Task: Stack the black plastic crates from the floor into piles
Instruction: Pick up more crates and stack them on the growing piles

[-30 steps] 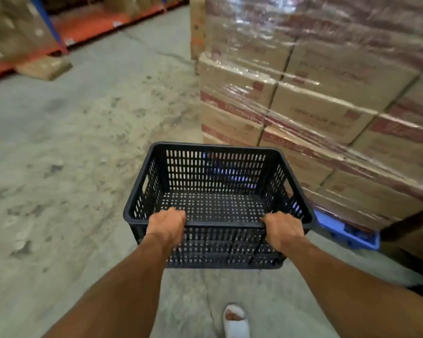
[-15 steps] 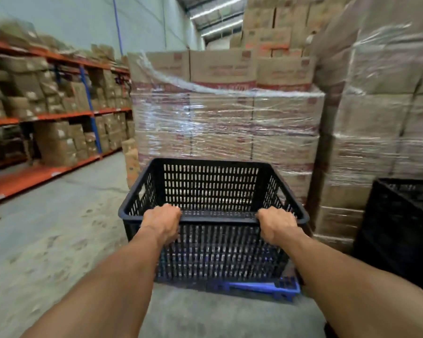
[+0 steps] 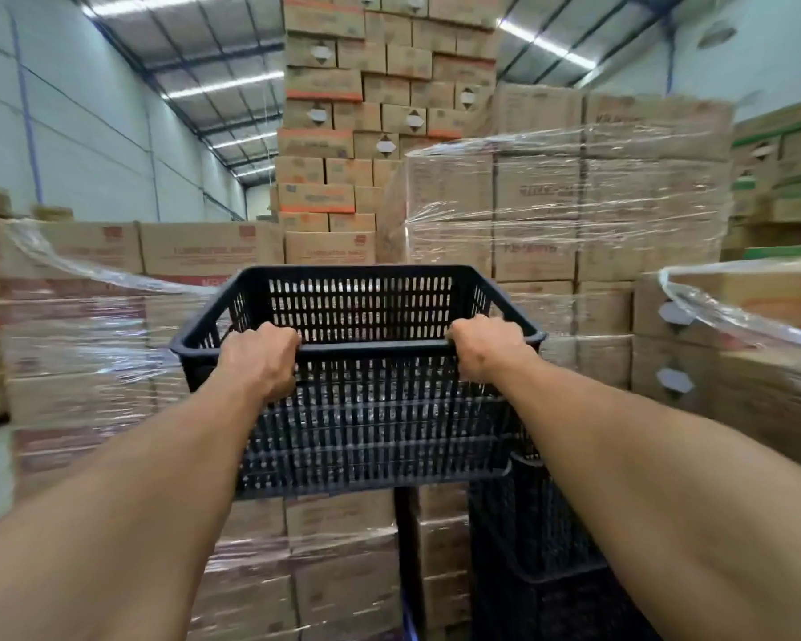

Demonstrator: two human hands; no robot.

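Black plastic crate is carried in the air at about chest height, held out in front of the person with both arms nearly straight. The left hand and the right hand are each clenched over the near rim, fingers curled inside and knuckles outward, one toward each near corner, so the grip takes the whole load along one long edge and the far side hangs free. In my judgement the step in hand is the carry toward a pile: below and to the right of the held crate stands a dark stack of crates, its top rim just under the held crate's lower right corner (how many crates it holds is hard to tell, since the lower part is blurred and shadowed). The next move calls for shifting the crate rightward over that stack, squaring its corners with the rim below, then lowering it level so it seats without catching. Wrapped cartons on pallets close in tightly ahead and to both sides, and a loose flap of stretch film hangs near the right, so there is little room to swing; the far edge could snag film or knock a carton.
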